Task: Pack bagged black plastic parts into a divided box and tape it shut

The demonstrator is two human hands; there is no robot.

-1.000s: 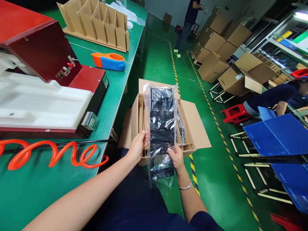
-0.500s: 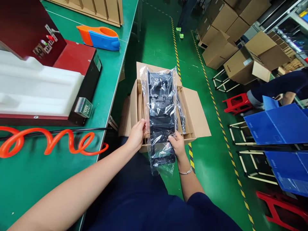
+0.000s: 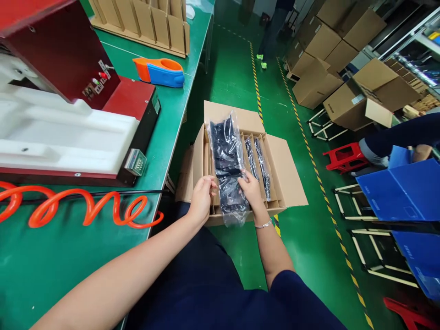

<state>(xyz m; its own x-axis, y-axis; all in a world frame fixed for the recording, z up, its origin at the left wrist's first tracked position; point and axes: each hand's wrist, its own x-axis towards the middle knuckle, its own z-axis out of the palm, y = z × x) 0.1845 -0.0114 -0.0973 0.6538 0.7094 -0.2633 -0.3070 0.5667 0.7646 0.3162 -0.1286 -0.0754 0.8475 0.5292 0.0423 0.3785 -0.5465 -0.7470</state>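
Both my hands hold a black plastic part in a clear bag (image 3: 226, 160) over an open cardboard box (image 3: 287, 174) on the floor. My left hand (image 3: 201, 199) grips the bag's left edge, and my right hand (image 3: 250, 190) grips its right side. The bagged part lies tilted, its far end down between the box's cardboard dividers. Two more bagged black parts (image 3: 258, 162) stand in slots to the right of it.
A green workbench (image 3: 68, 256) on my left carries a red machine with a white fixture (image 3: 65, 137), an orange coiled hose (image 3: 82, 208), an orange-blue tape dispenser (image 3: 160, 72) and cardboard dividers (image 3: 151, 20). Cardboard boxes, blue panels (image 3: 405, 192), red stools and a seated person are at right.
The bagged part has dropped from upright above the box down into a slot between the dividers. Both hands moved down and forward with it.
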